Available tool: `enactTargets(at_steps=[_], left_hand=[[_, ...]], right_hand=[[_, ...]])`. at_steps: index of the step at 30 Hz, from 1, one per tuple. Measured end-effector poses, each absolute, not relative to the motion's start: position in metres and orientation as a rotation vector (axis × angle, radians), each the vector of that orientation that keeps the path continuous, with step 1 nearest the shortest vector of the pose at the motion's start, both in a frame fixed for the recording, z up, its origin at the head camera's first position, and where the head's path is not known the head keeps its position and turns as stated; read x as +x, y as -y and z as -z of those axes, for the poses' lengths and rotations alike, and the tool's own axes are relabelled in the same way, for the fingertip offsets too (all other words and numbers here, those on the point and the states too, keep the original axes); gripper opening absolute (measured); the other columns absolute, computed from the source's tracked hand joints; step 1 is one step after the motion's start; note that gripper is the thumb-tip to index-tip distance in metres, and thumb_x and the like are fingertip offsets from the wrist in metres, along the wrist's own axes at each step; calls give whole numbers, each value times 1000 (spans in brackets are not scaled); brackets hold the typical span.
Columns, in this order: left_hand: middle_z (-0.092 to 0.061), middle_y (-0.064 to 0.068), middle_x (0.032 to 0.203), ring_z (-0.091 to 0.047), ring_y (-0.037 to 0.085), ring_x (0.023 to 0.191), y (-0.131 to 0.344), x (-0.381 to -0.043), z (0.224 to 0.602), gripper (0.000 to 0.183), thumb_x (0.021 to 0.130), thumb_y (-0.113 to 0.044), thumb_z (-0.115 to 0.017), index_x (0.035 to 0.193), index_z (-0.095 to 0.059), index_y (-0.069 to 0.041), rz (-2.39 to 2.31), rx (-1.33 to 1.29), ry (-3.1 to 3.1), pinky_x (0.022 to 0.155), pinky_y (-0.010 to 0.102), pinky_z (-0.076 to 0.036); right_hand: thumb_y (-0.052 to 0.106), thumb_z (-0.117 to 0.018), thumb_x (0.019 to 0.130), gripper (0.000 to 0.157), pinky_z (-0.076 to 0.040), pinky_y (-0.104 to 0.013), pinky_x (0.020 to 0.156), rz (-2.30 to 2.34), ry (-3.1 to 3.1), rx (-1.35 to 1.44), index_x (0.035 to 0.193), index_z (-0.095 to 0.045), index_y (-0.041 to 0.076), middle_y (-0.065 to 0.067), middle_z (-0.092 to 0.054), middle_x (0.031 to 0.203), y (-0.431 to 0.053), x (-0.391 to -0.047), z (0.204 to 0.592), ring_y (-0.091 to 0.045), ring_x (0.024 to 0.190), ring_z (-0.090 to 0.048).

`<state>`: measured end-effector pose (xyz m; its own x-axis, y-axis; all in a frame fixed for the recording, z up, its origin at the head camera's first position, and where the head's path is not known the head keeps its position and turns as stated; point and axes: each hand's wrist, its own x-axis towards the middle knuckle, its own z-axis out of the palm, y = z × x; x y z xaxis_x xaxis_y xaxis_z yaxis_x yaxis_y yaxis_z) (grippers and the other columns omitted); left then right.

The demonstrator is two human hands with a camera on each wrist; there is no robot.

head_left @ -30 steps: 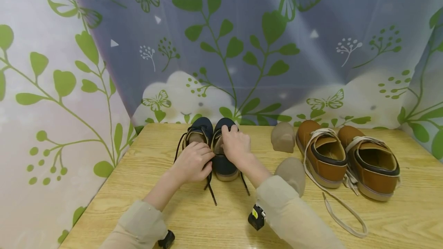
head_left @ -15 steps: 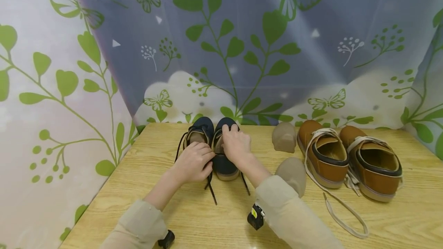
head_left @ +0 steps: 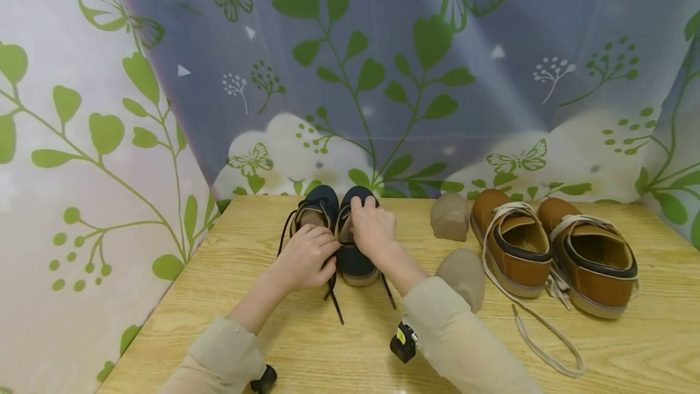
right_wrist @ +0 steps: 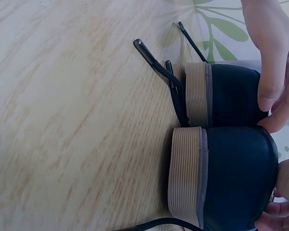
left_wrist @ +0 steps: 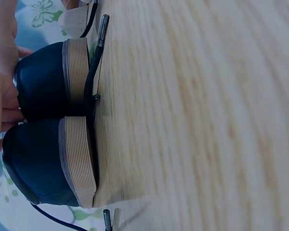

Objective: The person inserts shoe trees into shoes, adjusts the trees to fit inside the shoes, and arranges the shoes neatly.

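Note:
A pair of navy shoes with dark laces stands side by side, toes toward the backdrop. My left hand [head_left: 308, 257] grips at the opening of the left navy shoe [head_left: 321, 196], its fingers covering the heel part from above. In the right wrist view, that hand's thumb [right_wrist: 269, 94] lies at the heel rim, with a fingertip where the two collars meet. Over the right navy shoe [head_left: 358, 266], my right hand [head_left: 377, 230] curls its fingers at the lacing and opening. Loose lace ends [head_left: 336, 306] trail behind the heels. The hands hide much of both openings.
Two beige rounded inserts, one at the back [head_left: 449, 217] and one nearer [head_left: 463, 275], lie right of the navy pair. Beyond them stand a left brown shoe [head_left: 514, 248] and a right brown shoe [head_left: 593, 266]. A pale lace [head_left: 547, 345] loops across the wooden table [head_left: 328, 357].

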<state>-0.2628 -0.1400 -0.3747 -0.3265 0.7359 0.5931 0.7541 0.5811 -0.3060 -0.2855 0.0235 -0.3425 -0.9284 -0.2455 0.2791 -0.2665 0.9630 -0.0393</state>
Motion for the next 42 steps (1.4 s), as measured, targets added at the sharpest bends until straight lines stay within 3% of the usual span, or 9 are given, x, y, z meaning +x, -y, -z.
enactTargets(at_steps=[42], left_hand=[[-68,5,87,-60,23,90,140,-259,373,19,76,-18,-64,88,-73,-6,18,-1179,2101,84,40,-43]], right_hand=[[28,-65,87,34,-38,-31,42,-83,2798,354,96,-41,6,-12,-46,84,-21,-292,347,-22,48,-45]])
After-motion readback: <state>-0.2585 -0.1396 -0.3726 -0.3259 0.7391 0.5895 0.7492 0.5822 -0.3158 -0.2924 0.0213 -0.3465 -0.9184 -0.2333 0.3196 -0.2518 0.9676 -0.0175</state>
